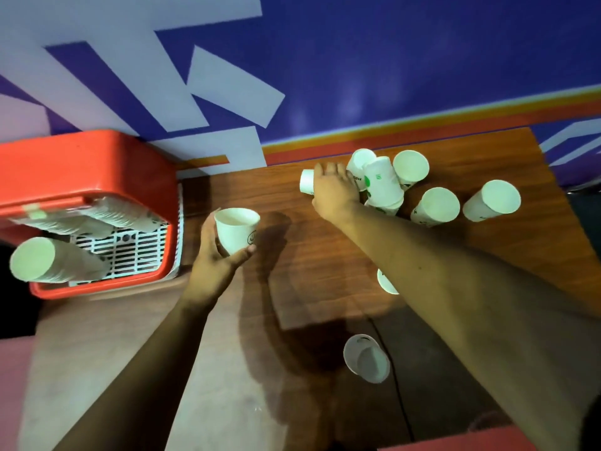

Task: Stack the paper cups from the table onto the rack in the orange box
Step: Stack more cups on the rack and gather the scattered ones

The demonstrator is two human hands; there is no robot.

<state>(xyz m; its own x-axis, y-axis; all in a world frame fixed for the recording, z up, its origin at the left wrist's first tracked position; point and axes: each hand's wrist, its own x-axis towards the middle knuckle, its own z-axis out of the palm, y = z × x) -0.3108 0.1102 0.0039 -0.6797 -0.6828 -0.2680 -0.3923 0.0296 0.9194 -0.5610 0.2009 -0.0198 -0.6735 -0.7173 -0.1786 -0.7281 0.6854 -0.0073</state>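
My left hand (218,255) holds a white paper cup (236,234) upright, mouth up, over the table's left part. My right hand (333,190) reaches to the far side and closes over a cup lying on its side (306,181). Just right of that hand lie several white cups (382,183), some tipped, some upside down (492,200). The orange box (81,164) stands at the left, with a white slotted rack (136,252) inside. Long stacks of cups (55,263) lie on the rack.
The wooden table (325,255) ends at a blue and white wall behind. One cup (386,282) peeks out under my right forearm. Another cup (367,359) lies on the floor near the table's front edge, by a thin black cable (398,392).
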